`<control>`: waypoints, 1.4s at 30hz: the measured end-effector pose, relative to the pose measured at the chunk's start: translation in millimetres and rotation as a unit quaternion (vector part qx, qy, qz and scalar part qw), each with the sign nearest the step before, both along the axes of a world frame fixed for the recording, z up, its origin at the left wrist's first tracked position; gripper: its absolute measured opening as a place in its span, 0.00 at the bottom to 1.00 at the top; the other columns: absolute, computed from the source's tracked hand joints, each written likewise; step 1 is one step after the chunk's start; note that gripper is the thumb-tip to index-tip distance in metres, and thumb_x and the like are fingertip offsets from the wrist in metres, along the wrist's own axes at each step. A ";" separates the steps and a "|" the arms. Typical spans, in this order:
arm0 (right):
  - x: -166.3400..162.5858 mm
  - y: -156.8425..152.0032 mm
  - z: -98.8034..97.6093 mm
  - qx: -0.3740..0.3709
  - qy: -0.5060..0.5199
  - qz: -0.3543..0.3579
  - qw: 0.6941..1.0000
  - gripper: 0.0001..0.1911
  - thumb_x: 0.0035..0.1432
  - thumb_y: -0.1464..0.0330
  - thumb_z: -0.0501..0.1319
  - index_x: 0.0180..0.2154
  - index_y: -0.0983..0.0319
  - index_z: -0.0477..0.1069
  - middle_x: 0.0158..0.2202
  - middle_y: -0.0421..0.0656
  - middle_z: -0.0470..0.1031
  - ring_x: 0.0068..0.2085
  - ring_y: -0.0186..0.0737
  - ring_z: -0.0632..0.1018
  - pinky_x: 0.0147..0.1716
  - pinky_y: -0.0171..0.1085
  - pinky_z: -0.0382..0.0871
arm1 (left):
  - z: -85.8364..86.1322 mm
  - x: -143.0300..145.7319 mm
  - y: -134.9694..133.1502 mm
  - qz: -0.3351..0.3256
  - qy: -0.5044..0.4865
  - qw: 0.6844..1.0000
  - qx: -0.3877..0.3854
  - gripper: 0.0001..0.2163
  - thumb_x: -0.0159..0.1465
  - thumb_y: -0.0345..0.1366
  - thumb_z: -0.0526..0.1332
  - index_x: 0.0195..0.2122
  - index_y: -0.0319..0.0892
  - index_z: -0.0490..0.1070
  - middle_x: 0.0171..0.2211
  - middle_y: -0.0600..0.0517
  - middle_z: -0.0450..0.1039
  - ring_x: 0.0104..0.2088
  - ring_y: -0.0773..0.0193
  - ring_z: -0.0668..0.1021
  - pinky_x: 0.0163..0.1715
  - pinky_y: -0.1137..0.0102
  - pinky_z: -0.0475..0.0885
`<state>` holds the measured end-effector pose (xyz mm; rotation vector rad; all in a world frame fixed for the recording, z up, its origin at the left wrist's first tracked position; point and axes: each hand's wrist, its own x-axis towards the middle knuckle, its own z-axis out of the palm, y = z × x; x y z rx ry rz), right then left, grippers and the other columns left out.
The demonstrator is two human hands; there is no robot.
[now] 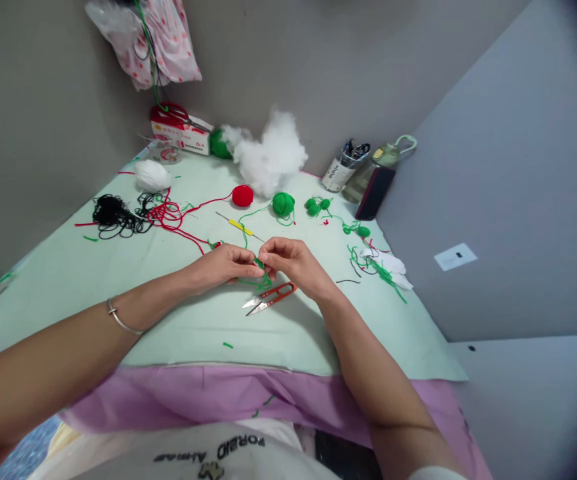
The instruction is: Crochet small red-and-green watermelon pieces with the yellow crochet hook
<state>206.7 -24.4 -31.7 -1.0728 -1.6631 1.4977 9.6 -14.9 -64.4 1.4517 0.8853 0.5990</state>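
Observation:
My left hand [229,262] and my right hand [291,259] meet over the middle of the table, fingertips pinched close together. Between them is a small piece of green yarn work [260,265], mostly covered by the fingers. Loose green yarn [263,283] hangs below it onto the cloth. Both hands are closed on this piece. Just under my right hand lie orange-handled thread snips [271,297], blades spread and pointing left. Beyond the hands rests a yellow-handled crochet hook [240,227]. A green yarn ball [283,205] sits behind, with a strand running toward the hands.
Red yarn [168,217], black yarn [111,212] and a white ball [152,175] lie left. Behind stand white stuffing [271,153], a red ball [242,195] and a box [181,132] with scissors on it. At right are a pen cup [338,173], a bottle [363,180], a phone [376,193] and green scraps [383,272].

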 end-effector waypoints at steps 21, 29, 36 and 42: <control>-11.3 0.7 -6.1 -0.060 0.089 -0.045 0.993 0.16 0.57 0.55 0.66 0.31 0.60 0.67 0.25 0.36 0.75 0.18 0.27 0.66 0.17 0.29 0.52 | -3.5 7.7 -5.6 -0.051 0.027 0.998 -0.008 0.11 0.54 0.42 0.68 0.32 0.40 0.77 0.25 0.56 0.69 0.27 0.67 0.68 0.29 0.71 0.60; 3.3 17.7 -4.1 -0.070 0.194 -0.155 0.966 0.19 0.54 0.58 0.70 0.30 0.60 0.63 0.19 0.30 0.69 0.16 0.23 0.63 0.17 0.27 0.56 | 1.9 9.8 -8.8 -0.117 0.058 0.991 -0.014 0.14 0.56 0.45 0.68 0.23 0.40 0.72 0.18 0.59 0.58 0.21 0.71 0.59 0.22 0.72 0.51; 14.2 29.6 -2.8 -0.074 0.223 -0.259 0.937 0.15 0.58 0.63 0.68 0.30 0.60 0.63 0.19 0.30 0.66 0.17 0.24 0.61 0.16 0.26 0.56 | -0.3 7.6 -10.0 -0.169 0.032 0.984 -0.032 0.15 0.58 0.48 0.69 0.27 0.41 0.76 0.22 0.56 0.67 0.20 0.71 0.63 0.21 0.73 0.55; 15.6 30.0 -5.1 -0.079 0.239 -0.228 0.941 0.11 0.56 0.65 0.69 0.31 0.62 0.68 0.23 0.34 0.70 0.20 0.24 0.66 0.17 0.26 0.58 | 5.0 3.3 -6.1 -0.068 -0.061 0.993 -0.069 0.16 0.63 0.49 0.64 0.33 0.40 0.79 0.20 0.58 0.58 0.22 0.69 0.64 0.27 0.71 0.68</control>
